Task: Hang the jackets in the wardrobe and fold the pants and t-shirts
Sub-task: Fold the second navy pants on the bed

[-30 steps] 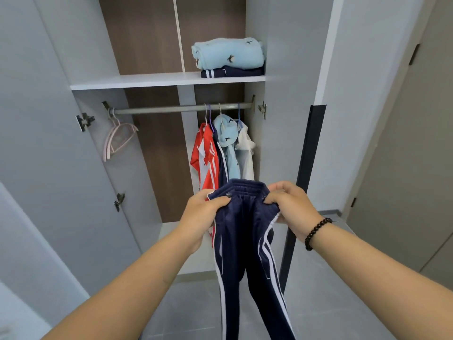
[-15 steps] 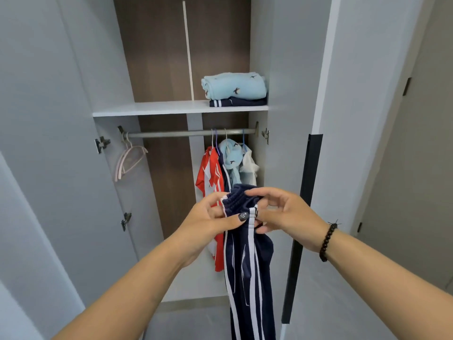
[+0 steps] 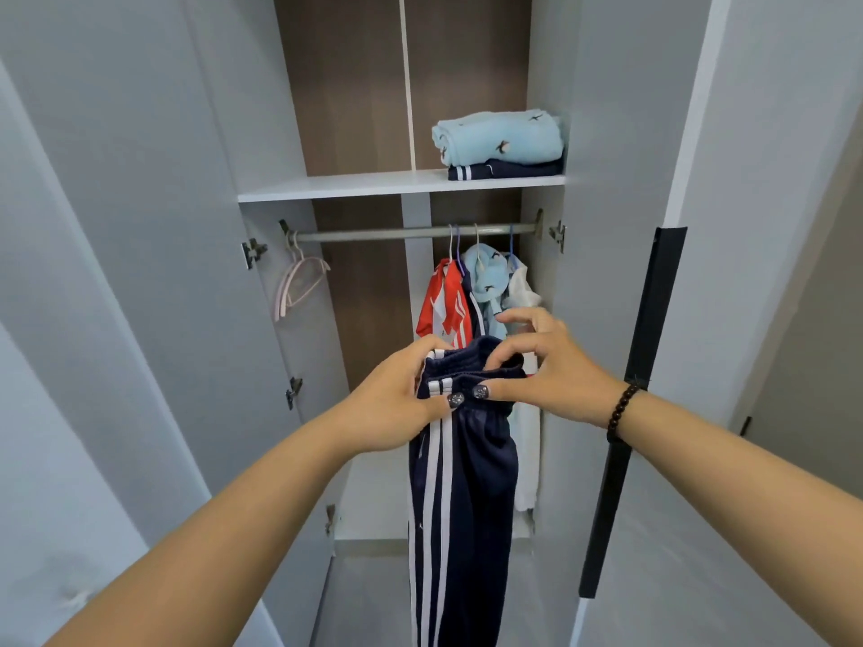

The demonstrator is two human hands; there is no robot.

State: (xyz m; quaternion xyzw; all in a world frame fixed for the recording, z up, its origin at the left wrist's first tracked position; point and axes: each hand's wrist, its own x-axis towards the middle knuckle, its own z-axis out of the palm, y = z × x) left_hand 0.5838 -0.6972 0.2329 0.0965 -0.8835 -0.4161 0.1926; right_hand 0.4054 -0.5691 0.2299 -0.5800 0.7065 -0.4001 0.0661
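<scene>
Navy track pants (image 3: 467,497) with white side stripes hang straight down in front of the open wardrobe. My left hand (image 3: 397,403) grips the waistband at its left side. My right hand (image 3: 546,371) pinches the waistband at its right side with thumb and forefinger, its other fingers spread. On the rail (image 3: 373,234) hang a red and white jacket (image 3: 441,303), a light blue jacket (image 3: 488,277) and a white garment (image 3: 525,291). A folded light blue garment (image 3: 499,137) lies on a folded navy one (image 3: 506,170) on the shelf (image 3: 336,188).
Empty pink hangers (image 3: 299,284) hang at the rail's left end. The wardrobe doors stand open on both sides; the right door (image 3: 607,179) has a black vertical handle strip (image 3: 640,394). Grey floor (image 3: 369,600) lies below.
My hands have brought the waistband halves together, so the pants now hang folded lengthwise with the legs stacked. The view has tilted up and closer to the wardrobe.
</scene>
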